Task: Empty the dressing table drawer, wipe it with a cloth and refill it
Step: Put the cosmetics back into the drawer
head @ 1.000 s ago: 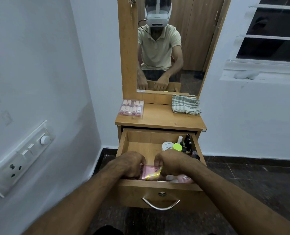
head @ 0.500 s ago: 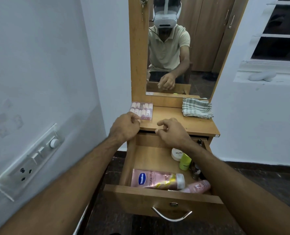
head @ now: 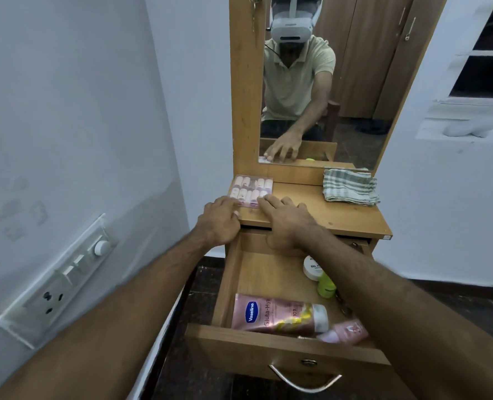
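Observation:
The wooden drawer stands pulled out. Inside lie a pink Vaseline tube, a smaller pink tube, a white jar and a green bottle. On the dressing table top sits a clear box of nail pieces. My left hand touches the box's near left corner. My right hand lies flat with fingertips at its near right corner. Neither hand has closed around it. A folded striped cloth rests at the back right.
A mirror rises behind the table top and reflects me. A switch and socket panel is mounted on the left wall. A window ledge is on the right wall. Dark floor surrounds the table.
Both hands left the pink tube in the drawer and rose to the table top, arriving at the near edge of the nail box. The camera view shifted left and closer.

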Available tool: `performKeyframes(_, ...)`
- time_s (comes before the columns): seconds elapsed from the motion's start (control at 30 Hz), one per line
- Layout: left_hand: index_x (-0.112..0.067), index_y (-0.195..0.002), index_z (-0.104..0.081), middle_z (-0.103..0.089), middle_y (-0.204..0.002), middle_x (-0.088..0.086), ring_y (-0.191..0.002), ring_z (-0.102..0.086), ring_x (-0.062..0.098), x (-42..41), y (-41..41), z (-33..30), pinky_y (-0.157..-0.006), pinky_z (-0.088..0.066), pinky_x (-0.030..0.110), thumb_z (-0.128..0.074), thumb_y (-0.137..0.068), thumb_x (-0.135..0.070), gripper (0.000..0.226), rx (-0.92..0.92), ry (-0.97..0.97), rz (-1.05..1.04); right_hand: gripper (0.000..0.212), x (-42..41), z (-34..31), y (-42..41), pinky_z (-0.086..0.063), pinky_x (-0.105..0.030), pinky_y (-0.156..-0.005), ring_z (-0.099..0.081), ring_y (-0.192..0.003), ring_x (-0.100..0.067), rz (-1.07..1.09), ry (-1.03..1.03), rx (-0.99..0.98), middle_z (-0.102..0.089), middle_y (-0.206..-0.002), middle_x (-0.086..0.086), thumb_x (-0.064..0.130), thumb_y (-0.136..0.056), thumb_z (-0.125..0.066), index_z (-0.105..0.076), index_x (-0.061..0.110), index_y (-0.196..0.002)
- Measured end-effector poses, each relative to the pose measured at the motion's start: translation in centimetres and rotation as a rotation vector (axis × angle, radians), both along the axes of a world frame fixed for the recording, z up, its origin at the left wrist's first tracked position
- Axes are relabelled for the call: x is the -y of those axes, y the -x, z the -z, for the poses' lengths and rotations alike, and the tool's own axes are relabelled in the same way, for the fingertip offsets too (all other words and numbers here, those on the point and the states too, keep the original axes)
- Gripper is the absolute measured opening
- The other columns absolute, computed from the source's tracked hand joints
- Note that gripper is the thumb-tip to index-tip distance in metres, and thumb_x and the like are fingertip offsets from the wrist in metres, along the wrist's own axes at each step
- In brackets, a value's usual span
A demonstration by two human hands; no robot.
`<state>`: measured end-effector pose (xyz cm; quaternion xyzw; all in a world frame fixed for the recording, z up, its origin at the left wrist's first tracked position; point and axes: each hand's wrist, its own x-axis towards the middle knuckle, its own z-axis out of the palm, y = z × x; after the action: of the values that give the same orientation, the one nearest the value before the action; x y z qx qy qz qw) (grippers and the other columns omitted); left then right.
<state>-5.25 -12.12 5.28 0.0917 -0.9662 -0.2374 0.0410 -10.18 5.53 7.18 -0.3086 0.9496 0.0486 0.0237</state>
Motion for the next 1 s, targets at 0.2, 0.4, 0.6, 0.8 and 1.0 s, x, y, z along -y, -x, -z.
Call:
performKeyframes(0.2,-0.015,-0.136,-0.053,-0.054,-0.139,0.006,-0.124,-0.054,0.023,-1.4,-1.3,-0.8,-0.101,-0.050,0.036,-0.043,-0.102,-0.014,0.036,-0.117,-0.298,-0.084,0.044,-1.7,1.4,-1.3,-0.054,-0.039,-0.082,-0.058,-0.110,-0.022,-0.009,0.263,-0.195,-0.048,-0.140,0.000,0.024,-0.098,-0.058,-0.048,0.025,-0.141)
performKeyframes(0.4,-0.010,-0.111,-0.064,-0.073,-0.100,0.007,-0.089,-0.073,0.026,-3.0,-3.3,0.1,-0.078,-0.063,0.041,-0.053,-0.103,-0.032,0.025,-0.024,-0.662,-0.262,0.034,-4.1,2.6,-4.8,-0.053,-0.032,-0.076,-0.058,-0.105,-0.018,-0.062,0.419,-0.208,-0.047,-0.140,0.000,0.016,-0.104,-0.051,-0.053,0.019,-0.137)
performKeyframes(0.6,-0.006,-0.107,-0.060,-0.071,-0.108,0.015,-0.090,-0.074,0.022,-3.5,-6.1,0.6,-0.065,-0.063,0.028,-0.057,-0.097,0.003,0.013,0.045,-1.063,-0.262,0.019,-5.5,4.3,-7.2,-0.049,-0.017,-0.074,-0.060,-0.095,-0.007,0.131,0.914,0.054,-0.051,-0.120,0.007,0.014,-0.094,-0.064,-0.068,0.018,-0.112)
performKeyframes(0.8,-0.013,-0.118,-0.051,-0.074,-0.110,0.014,-0.093,-0.076,0.023,-3.4,-8.9,1.4,-0.071,-0.063,0.032,-0.062,-0.095,0.003,0.030,0.217,-1.011,-0.130,0.021,-6.8,3.8,-7.6,-0.062,-0.034,-0.067,-0.077,-0.088,-0.025,0.587,1.418,0.819,-0.073,-0.109,-0.014,0.002,-0.095,-0.066,-0.058,0.008,-0.114)
performKeyframes(1.0,-0.016,-0.113,-0.057,-0.072,-0.114,0.005,-0.101,-0.072,0.020,-5.2,-8.0,2.8,-0.081,-0.063,0.039,-0.066,-0.094,-0.008,0.023,0.250,-0.584,-0.071,0.028,-7.3,4.7,-7.7,-0.065,-0.039,-0.070,-0.073,-0.098,-0.031,0.678,1.324,0.814,-0.068,-0.113,-0.017,-0.007,-0.093,-0.065,-0.057,0.005,-0.117)
